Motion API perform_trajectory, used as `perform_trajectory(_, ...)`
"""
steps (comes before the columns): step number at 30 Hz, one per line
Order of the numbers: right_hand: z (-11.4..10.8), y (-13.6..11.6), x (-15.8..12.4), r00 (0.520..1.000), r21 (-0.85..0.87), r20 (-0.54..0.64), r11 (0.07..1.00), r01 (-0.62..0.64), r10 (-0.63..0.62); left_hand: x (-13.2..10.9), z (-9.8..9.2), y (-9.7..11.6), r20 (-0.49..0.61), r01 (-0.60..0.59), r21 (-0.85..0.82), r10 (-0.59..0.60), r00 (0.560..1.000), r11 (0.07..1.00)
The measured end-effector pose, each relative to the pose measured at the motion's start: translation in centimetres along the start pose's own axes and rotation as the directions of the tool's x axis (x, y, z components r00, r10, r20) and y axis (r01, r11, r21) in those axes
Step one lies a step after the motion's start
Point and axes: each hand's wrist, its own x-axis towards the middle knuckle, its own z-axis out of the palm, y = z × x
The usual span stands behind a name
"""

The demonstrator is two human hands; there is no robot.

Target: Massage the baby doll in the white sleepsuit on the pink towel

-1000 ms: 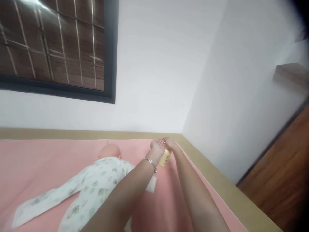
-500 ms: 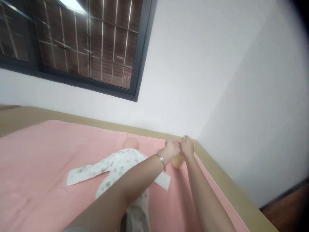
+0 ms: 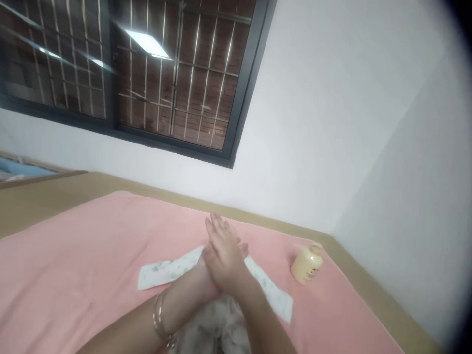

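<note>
Left of the yellow bottle (image 3: 307, 267), the right hand (image 3: 225, 260) lay extended across the left hand (image 3: 207, 284), neither visibly grasping an object; even rubbing appeared to require full palm contact.

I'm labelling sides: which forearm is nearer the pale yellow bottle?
Right. The right forearm is left of the bottle, apart from it; the left forearm is farther left, also apart.

On the cloth (image 3: 92, 255), the bottle (image 3: 307, 266) stands right of the garment (image 3: 273, 291); behind lies the wall (image 3: 313, 123)
</note>
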Motion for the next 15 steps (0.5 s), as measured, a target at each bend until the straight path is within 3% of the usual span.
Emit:
perform_trajectory(4,1.1,4.0,1.5,0.992,0.127,-0.125,0.992,-0.002,0.018,-0.8,-0.6,2.3,0.121,0.258,-0.376,-0.229,0.966,0.89)
perform_trajectory(7,2.1,3.7,0.2,0.988,0.127,-0.144,0.991,-0.043,0.062,0.0,-1.7,2.9,0.184,0.392,-0.523,-0.349,0.919,0.757)
perform_trajectory(11,2.6,1.5,-1.1,0.998,0.104,-0.059,0.994,-0.029,0.036,1.2,-1.7,0.5,0.055,0.364,-0.553,-0.404,0.913,0.749)
perform_trajectory(15,2.5,3.4,-0.8,0.994,0.116,-0.109,0.993,-0.019,0.031,1.0,-0.3,-0.9,0.036,0.384,-0.553,-0.44,0.897,0.739)
